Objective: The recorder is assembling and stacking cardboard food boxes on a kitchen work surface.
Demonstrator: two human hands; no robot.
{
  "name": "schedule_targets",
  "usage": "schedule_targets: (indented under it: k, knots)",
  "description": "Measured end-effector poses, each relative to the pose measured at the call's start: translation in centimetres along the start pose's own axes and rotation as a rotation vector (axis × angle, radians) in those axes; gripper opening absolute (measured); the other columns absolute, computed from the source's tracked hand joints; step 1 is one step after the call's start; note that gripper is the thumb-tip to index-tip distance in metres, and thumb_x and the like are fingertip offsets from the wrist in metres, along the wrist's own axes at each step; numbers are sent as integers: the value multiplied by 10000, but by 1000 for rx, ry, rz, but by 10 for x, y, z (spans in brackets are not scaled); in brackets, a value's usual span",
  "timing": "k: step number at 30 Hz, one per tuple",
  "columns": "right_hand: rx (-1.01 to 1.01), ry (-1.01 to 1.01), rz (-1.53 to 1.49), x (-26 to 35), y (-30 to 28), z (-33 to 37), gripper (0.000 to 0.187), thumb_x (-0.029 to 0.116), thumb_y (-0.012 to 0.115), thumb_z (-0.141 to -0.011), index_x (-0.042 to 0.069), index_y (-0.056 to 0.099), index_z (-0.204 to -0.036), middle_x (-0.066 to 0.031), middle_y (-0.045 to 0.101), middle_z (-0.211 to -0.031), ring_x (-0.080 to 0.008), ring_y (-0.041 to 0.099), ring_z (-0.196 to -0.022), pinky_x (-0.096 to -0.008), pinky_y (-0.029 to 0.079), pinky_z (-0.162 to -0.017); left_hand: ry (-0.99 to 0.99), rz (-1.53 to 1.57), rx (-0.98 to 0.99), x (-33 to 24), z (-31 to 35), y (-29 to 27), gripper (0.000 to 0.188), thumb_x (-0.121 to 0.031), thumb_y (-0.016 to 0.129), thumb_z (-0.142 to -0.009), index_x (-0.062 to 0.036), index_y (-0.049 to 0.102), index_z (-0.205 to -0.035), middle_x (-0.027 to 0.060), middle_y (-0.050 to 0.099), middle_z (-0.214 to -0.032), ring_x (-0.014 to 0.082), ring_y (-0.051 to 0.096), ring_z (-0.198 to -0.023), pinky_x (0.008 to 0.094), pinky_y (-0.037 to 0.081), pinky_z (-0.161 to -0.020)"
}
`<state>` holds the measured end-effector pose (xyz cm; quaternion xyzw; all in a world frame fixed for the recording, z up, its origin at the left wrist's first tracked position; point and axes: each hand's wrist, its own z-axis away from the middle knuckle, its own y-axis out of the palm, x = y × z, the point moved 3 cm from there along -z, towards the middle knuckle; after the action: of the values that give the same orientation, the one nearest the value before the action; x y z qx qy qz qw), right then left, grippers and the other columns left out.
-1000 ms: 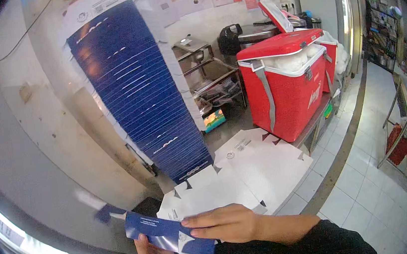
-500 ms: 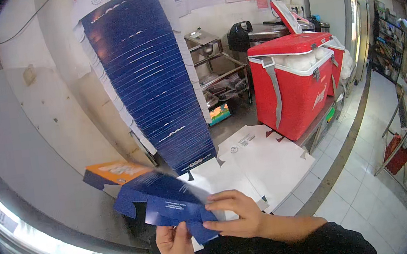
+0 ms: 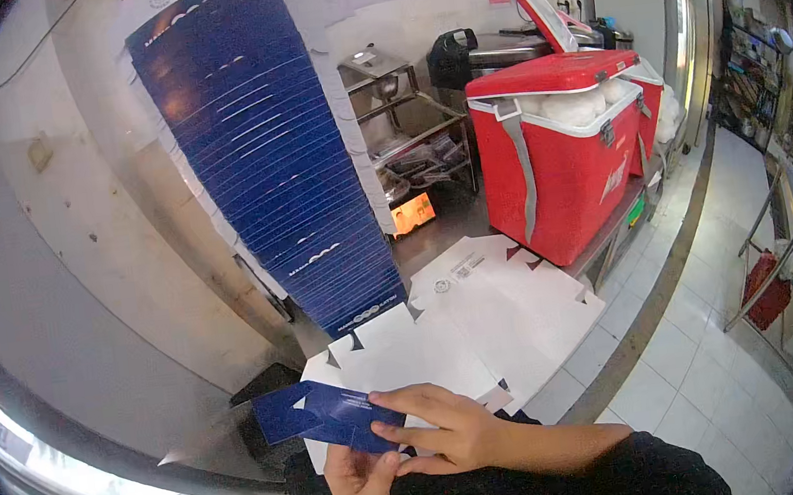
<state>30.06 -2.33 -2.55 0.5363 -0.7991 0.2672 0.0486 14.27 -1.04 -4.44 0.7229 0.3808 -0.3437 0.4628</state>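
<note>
A partly folded blue cardboard box [image 3: 323, 414] is held in front of me, a narrow blue side with a tucked flap facing up. My left hand [image 3: 357, 487] pinches its near edge, thumb on top. My right hand [image 3: 448, 427] is closed on the right end, fingers lying over the blue panel. The underside of the box is hidden. Just beyond it lie flat white box blanks [image 3: 513, 327] with dark notched corners. Behind them rises a tall stack of folded blue boxes [image 3: 274, 164].
A red cooler [image 3: 554, 171] with its lid resting over white bags stands beyond the blanks. A metal rack [image 3: 412, 128] with a small lit screen [image 3: 412, 214] is between stack and cooler. The tiled floor [image 3: 660, 369] runs along the right; a grey panel [image 3: 39, 288] is at left.
The box has turned in my hands: its orange face at the left is now out of sight, and a blue side faces up. Both hands stay on it. The whole view has shifted slightly.
</note>
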Motion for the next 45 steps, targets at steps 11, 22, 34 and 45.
schedule_targets:
  k: [11, 22, 34, 45]
  knots:
    - [-98, 355, 90, -26, -22, 0, 431, 156, 758, -781, 117, 663, -1200, -269, 378, -1433, -425, 400, -1323, -464, 356, -1072, -203, -1223, 568, -18, 3, -22, 225, -55, 655, -879, 16, 579, -1079, 189, 648, -1026, 301, 647, -899, 337, 493, -798]
    - [10, 258, 3, -32, 13, 14, 260, 90, 755, -790, 33, 656, -1024, -238, 437, -1414, -416, 408, -1336, -475, 372, -1067, -41, -1155, 360, -17, -3, -24, 286, -119, 733, -810, 12, 654, -1052, 150, 657, -872, 293, 644, -820, 350, 499, -726]
    - [-177, 795, -915, -59, -6, 23, 557, 124, 580, -938, 66, 341, -1438, -144, 335, -1472, -259, 465, -1268, -412, 445, -999, -41, -1126, 625, -7, 1, -45, 199, -185, 793, -751, -87, 736, -914, 174, 515, -1390, 435, 496, -1268, 404, 477, -989]
    - [87, 341, -463, -31, -12, -7, 573, 190, 823, -743, 82, 579, -1249, -159, 457, -1418, -334, 501, -1257, -423, 446, -1029, 341, -1548, 345, -45, -20, -47, 808, -245, 851, -619, -126, 509, -1340, 206, 327, -1521, 441, 299, -1404, 497, 333, -1104]
